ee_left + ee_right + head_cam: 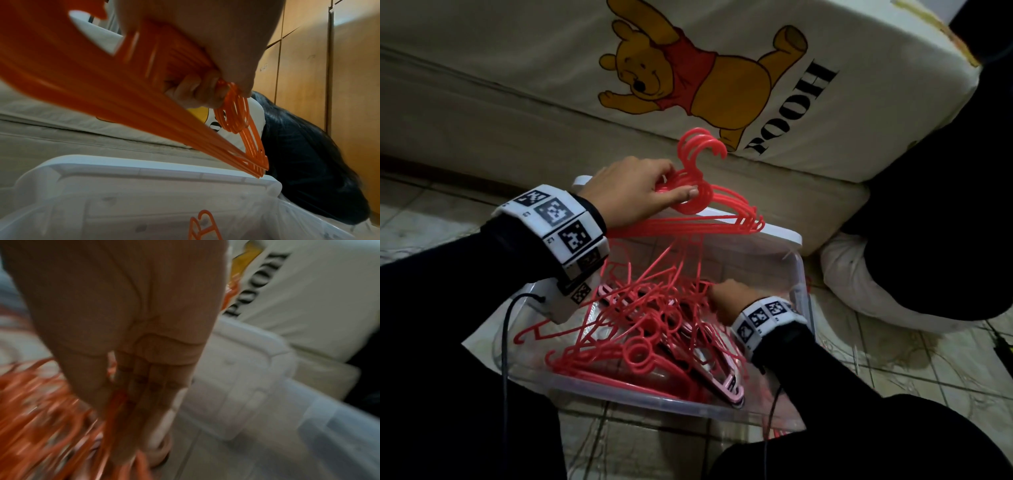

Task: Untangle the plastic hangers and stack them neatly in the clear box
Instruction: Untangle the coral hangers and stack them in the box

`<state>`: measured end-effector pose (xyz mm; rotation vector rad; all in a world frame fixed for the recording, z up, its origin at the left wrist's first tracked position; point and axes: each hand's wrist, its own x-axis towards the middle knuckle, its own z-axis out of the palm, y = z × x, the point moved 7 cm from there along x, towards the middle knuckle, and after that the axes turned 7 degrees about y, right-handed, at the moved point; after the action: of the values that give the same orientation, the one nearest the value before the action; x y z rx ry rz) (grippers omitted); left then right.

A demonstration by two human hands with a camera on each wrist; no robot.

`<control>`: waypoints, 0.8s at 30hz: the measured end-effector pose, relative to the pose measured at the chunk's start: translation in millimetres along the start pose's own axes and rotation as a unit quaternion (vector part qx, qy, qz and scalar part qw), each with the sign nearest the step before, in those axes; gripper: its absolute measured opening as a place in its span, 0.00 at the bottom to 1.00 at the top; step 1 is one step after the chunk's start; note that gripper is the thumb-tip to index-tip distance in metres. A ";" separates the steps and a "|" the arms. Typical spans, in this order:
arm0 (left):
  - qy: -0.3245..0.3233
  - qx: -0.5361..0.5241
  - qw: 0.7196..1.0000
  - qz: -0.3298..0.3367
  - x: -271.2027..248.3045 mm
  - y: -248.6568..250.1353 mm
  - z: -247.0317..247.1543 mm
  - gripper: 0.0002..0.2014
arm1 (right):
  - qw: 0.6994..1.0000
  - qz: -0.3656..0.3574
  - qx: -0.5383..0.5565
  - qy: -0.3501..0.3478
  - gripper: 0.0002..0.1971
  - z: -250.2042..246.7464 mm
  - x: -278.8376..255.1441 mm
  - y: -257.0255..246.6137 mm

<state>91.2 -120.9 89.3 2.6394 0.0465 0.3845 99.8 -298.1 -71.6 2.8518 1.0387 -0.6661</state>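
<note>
red hangers tangled in clear box

A pale tiled floor with dark cracked lines is seen at the bottom of the room. A cream mattress is laid along the floor, and a white cover with a yellow bear and black letters is spread over it. Brown wooden panels are seen behind, and the light is dim.
</note>
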 end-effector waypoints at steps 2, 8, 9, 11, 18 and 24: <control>0.001 -0.002 1.000 -0.002 0.4 -0.8 -1.1 0.27 | 0.999 0.034 0.003 0.015 0.12 -21.2 -1.9 9.5; 0.019 -0.003 1.000 -0.001 1.5 -2.3 -6.0 0.27 | 0.994 0.080 0.009 0.078 0.11 -63.7 -14.7 26.2; 0.028 -0.003 1.000 -0.001 1.6 -2.9 -7.4 0.26 | 0.992 0.082 0.008 0.095 0.11 -71.8 -16.4 28.5; 0.048 -0.001 0.999 -0.001 1.9 -3.5 -10.8 0.24 | 0.988 0.085 0.005 0.126 0.13 -86.7 -21.0 32.9; 0.068 -0.005 0.998 0.001 2.6 -3.3 -15.8 0.25 | 0.980 0.097 0.008 0.171 0.12 -107.8 -34.8 40.0; 0.074 0.004 0.997 -0.003 3.3 -4.0 -15.8 0.25 | 0.990 0.062 -0.032 0.119 0.11 -91.9 -34.6 19.2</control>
<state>90.1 -110.0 101.8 2.6135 0.1049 0.5773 123.1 -317.9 23.7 2.9616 0.8778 -0.2839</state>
